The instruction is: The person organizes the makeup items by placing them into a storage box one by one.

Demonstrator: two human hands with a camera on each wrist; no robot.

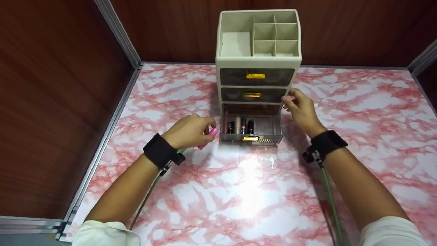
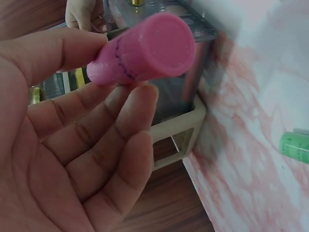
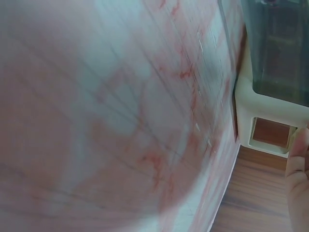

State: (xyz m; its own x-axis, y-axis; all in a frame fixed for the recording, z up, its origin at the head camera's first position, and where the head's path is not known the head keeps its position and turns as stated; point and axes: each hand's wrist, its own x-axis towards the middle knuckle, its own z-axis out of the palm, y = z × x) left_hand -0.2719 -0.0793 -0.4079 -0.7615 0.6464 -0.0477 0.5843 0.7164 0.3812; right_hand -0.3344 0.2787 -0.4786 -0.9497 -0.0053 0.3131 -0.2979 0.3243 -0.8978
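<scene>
A pink tube with a rounded cap [image 2: 145, 50] is pinched between the thumb and fingers of my left hand [image 1: 191, 131], just left of the pulled-out bottom drawer [image 1: 268, 126]. Inside that clear drawer several lipstick tubes [image 1: 238, 125] stand side by side in its left half. My right hand [image 1: 302, 109] holds the right side edge of the cream drawer organizer [image 1: 259, 62], its thumb by the front edge. Only part of this hand shows in the right wrist view, by a square opening in the frame. A green tube [image 2: 294, 147] lies on the table under my left wrist.
Two closed dark drawers [image 1: 235, 78] with gold handles sit above the pulled-out one. The organizer's top has one large and several small compartments. Pink-and-white marbled tabletop [image 1: 205, 205] surrounds it; brown wooden panels [image 1: 61, 85] stand at the back and left.
</scene>
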